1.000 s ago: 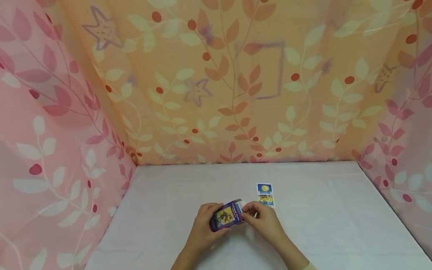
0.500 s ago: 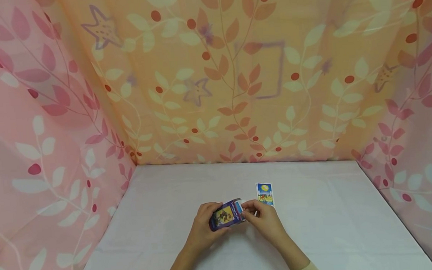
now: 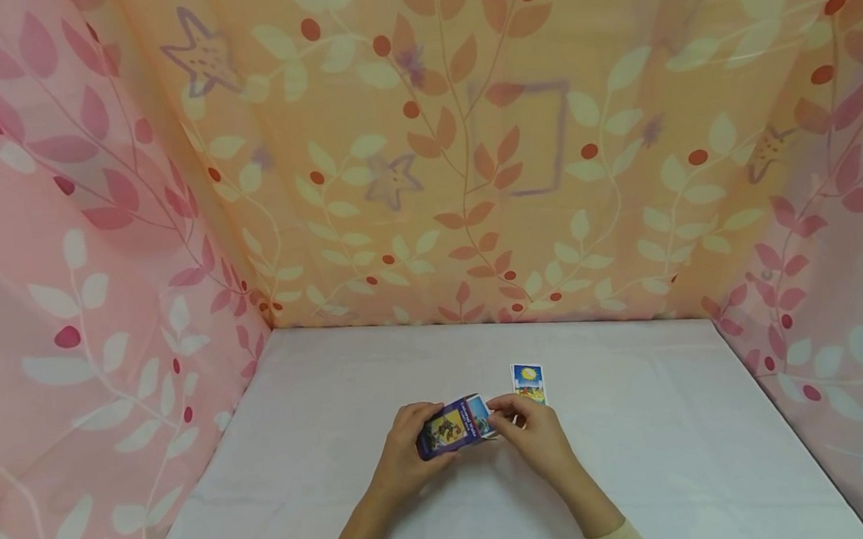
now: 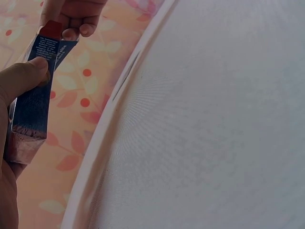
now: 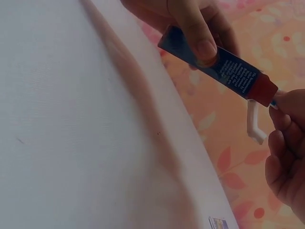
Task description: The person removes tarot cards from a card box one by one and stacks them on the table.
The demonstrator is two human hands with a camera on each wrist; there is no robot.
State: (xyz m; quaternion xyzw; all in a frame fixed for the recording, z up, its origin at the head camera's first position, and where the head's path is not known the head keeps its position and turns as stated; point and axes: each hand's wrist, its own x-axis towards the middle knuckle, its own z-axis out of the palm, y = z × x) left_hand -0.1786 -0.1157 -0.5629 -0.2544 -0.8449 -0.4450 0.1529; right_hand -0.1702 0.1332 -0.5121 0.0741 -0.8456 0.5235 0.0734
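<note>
My left hand [image 3: 405, 448] grips a purple-blue card box [image 3: 445, 431] with a yellow picture on its front, thumb on one narrow side and fingers on the other. The box's end faces right with its flap raised; a white flap [image 5: 252, 119] hangs from it in the right wrist view. Blue picture cards with a white border [image 3: 480, 413] stick partway out of that end. My right hand [image 3: 539, 436] pinches their outer edge between thumb and forefinger, its other fingers curled. How many cards are pinched is hidden.
Just beyond my right hand, a small stack of cards [image 3: 529, 383] lies face up on the white table [image 3: 652, 421], a sun on the top one. Leaf-patterned cloth [image 3: 400, 255] walls the back and both sides.
My right hand has moved slightly right, away from the box, and more of the blue picture cards shows at its mouth. The left hand and box have barely moved.
</note>
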